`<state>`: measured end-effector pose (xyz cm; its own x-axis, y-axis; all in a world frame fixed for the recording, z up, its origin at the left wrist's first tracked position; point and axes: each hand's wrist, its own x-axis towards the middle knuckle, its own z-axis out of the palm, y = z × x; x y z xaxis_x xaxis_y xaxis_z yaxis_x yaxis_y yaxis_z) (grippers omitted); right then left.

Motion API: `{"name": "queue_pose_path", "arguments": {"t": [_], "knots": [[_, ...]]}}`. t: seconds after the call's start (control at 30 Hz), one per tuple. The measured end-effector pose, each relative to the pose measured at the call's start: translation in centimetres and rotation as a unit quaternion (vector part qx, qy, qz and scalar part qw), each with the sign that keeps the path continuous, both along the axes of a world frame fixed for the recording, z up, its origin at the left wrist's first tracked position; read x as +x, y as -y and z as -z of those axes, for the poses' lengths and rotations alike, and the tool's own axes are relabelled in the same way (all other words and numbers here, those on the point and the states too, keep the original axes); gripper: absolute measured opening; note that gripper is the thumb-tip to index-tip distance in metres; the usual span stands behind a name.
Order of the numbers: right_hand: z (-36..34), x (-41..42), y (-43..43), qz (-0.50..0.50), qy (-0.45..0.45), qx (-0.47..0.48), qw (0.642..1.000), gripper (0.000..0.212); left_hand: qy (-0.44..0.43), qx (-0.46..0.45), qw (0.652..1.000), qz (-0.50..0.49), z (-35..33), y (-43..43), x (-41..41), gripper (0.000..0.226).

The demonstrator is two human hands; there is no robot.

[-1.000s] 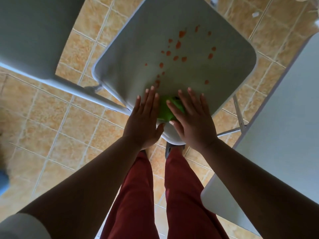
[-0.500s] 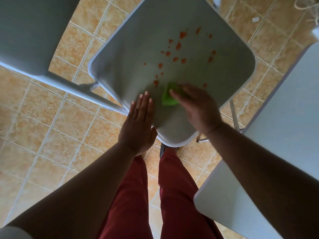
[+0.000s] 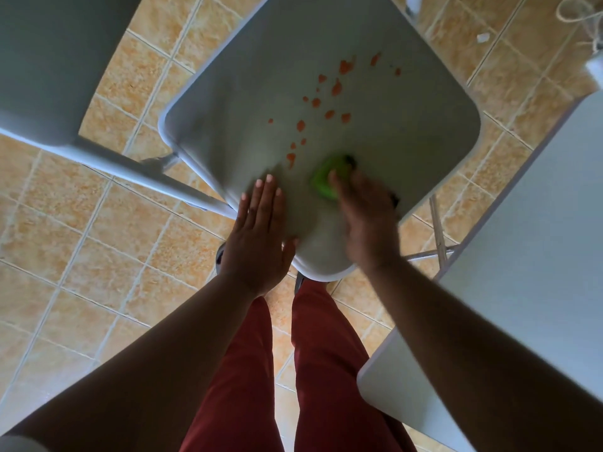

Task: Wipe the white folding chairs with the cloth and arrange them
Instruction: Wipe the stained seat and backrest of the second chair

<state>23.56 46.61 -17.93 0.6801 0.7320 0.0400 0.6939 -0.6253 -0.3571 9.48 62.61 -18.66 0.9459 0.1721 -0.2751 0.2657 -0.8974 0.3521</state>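
A white folding chair seat [image 3: 248, 102], speckled with several red-orange stains [image 3: 336, 88], stands in front of me. My left hand [image 3: 257, 236] lies flat on the seat's near corner, fingers straight and together. My right hand [image 3: 368, 220], blurred by motion, covers a bright green cloth [image 3: 321, 181] on the seat just right of the left hand, its fingers curled over the cloth. The cloth sits right below the lowest stain. Most of the cloth is hidden under the hand.
A second white chair [image 3: 39, 60] fills the upper left, its edge close to the stained seat. Another white chair surface [image 3: 522, 288] runs along the right, beside my right forearm. Tan tiled floor [image 3: 81, 256] lies below; a cord [image 3: 584, 14] is at top right.
My right hand carried the green cloth from the seat's near edge up and to the right across the seat; the stain beside it is gone. My left hand stayed flat on the near corner.
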Motion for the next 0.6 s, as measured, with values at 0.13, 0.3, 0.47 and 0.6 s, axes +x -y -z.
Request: {"name": "queue_pose_path", "arguments": {"t": [0.13,0.3,0.47,0.6], "knots": [[-1.3,-6.2,1.3,-0.099,-0.038,-0.012,0.994,0.041,-0.015,0.011,1.0,0.005,-0.1,-0.1,-0.4,0.081],[-1.7,3.6,1.0,-0.132,-0.009,0.01,0.991,0.041,-0.02,0.005,1.0,0.006,-0.2,-0.2,-0.4,0.085],[-2.9,17.6,-2.1,0.162,-0.032,0.01,0.986,0.039,-0.009,0.003,1.0,0.009,-0.2,-0.1,0.3,0.083],[-0.9,19.9,-4.5,0.219,-0.028,-0.014,0.975,0.053,0.005,-0.009,1.0,0.006,-0.3,0.4,0.9,0.082]]}}
